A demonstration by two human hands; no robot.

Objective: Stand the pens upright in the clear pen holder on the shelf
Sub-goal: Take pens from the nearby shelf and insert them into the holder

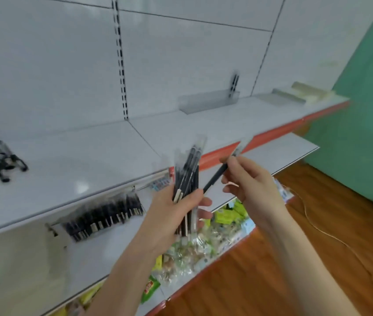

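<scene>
Separation of one pen from the bundle is judged to be the step in hand. A bundle of pens [187,174], dark-barrelled and in clear sleeves, is gripped in the left hand [171,215], the fingers curled round its lower part and the upper ends fanning out. A single pen [215,179] is pinched between thumb and fingers of the right hand [251,185]. It is held at a slant, its lower end just beside the bundle and its upper end blurred. Both hands are held in front of the shelf's red edge.

The clear pen holder [206,102] is seen further back and to the right on the shelf [89,160], against the back panel and well apart from both hands. Two pens [235,84] are stood at its right end, leaning slightly; the rest of the holder appears unfilled.

Next move, as judged: the single pen is to be carried up and to the right, turned near vertical and lowered into the holder beside those two. The transparent front wall is hard to make out, so careful aim is called for, and a low wall may let a pen tip.

Writing: none can be read. Green and yellow printed packets [228,213] are noted on a lower shelf, but their lettering is blurred. No brand is legible on pens or sleeves.
</scene>
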